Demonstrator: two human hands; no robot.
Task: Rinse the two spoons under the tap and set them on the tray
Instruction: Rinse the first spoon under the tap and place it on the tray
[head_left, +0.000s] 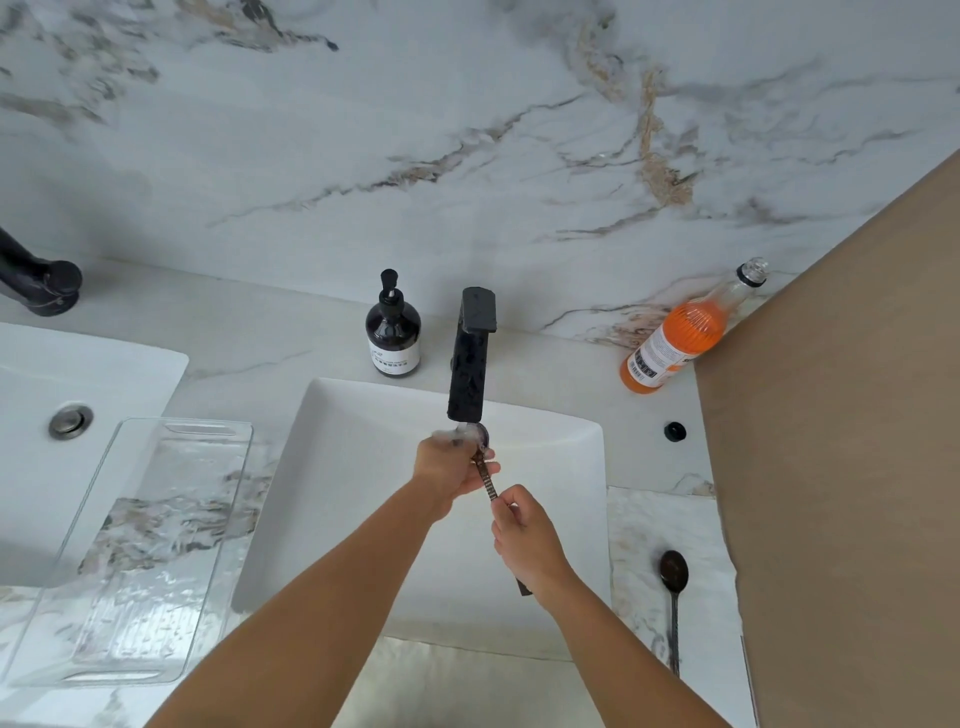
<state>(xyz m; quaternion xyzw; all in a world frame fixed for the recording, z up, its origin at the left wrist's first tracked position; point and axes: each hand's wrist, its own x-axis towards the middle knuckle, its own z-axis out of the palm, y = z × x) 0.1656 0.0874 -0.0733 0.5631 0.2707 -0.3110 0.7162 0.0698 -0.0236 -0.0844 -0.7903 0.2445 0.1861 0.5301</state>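
Observation:
A dark spoon (487, 479) is held over the white sink (566, 431), its bowl up under the spout of the black tap (471, 358), where water runs onto it. My left hand (451, 465) grips the spoon near the bowl, fingers around it. My right hand (524, 540) is closed on the handle lower down, with the handle's end sticking out below the wrist. The second dark spoon (674, 597) lies on the counter to the right of the sink, bowl pointing away. A clear glass tray (156, 545) lies on the counter left of the sink.
A dark soap pump bottle (393, 332) stands left of the tap. An orange drink bottle (680, 332) stands at the back right, its black cap (675, 432) lying nearby. A second sink (62, 395) and black tap (36, 283) are at far left. A brown panel (852, 441) borders the right.

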